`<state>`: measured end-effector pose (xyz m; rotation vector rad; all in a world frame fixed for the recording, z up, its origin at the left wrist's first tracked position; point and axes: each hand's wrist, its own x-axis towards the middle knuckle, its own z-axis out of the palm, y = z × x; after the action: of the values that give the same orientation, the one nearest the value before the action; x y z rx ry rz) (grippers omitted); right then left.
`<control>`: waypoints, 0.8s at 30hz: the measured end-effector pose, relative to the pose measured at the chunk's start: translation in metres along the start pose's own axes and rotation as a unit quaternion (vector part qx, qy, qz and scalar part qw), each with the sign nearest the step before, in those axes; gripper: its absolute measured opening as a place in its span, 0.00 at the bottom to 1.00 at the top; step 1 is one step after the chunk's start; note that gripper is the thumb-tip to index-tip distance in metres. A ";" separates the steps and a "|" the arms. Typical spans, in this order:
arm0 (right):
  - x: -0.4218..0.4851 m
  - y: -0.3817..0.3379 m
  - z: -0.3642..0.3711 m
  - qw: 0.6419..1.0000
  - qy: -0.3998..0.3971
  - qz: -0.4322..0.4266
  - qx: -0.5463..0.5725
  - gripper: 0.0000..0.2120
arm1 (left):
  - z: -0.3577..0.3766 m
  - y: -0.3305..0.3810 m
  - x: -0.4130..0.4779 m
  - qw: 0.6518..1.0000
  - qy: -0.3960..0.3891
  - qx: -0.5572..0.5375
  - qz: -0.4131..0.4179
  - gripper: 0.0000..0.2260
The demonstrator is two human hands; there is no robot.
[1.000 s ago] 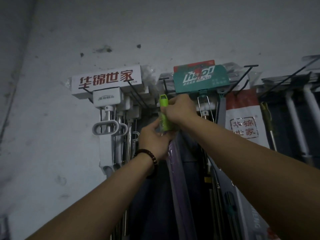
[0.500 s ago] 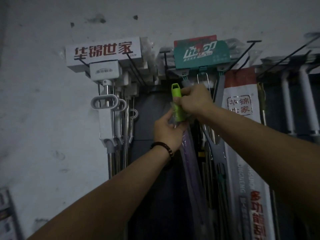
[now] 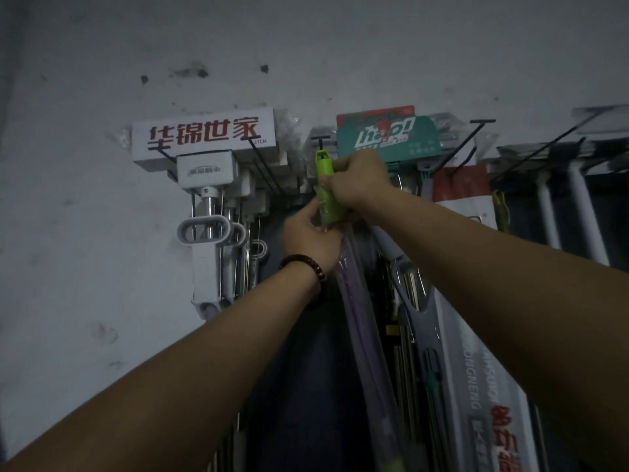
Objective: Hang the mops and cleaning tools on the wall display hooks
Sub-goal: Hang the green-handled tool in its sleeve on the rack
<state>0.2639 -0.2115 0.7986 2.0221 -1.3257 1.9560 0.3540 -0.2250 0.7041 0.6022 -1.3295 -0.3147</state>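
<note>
A mop with a lime-green handle end (image 3: 325, 185) and a purple shaft in clear plastic wrap (image 3: 360, 321) is held upright against the wall display. My right hand (image 3: 360, 180) grips the green handle near its top. My left hand (image 3: 311, 238) holds the wrapped shaft just below the green part. The handle's hanging loop sits right under a black wall hook (image 3: 320, 142); whether it is on the hook I cannot tell.
White boxed mops (image 3: 204, 141) with grey handles hang on hooks to the left. A teal-and-red carded tool (image 3: 388, 136) hangs behind my right hand. Packaged mops (image 3: 476, 369), white poles (image 3: 585, 212) and more black hooks (image 3: 476, 137) fill the right side.
Both hands kept their grip on the green-handled mop, and its top stays close under the black hook. The head camera's aim swung up and then back down.
</note>
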 end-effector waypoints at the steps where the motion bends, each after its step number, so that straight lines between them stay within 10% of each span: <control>1: 0.002 -0.001 0.002 1.000 0.001 0.006 0.002 0.16 | 0.000 0.001 0.003 1.000 0.003 0.009 -0.005 0.22; 24: 0.018 -0.008 0.012 0.998 -0.031 0.010 -0.050 0.15 | -0.008 -0.002 0.016 0.994 -0.011 0.106 -0.019 0.32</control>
<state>0.2754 -0.2229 0.8155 2.0473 -1.4308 1.8080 0.3654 -0.2342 0.7151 0.8050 -1.3837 -0.2129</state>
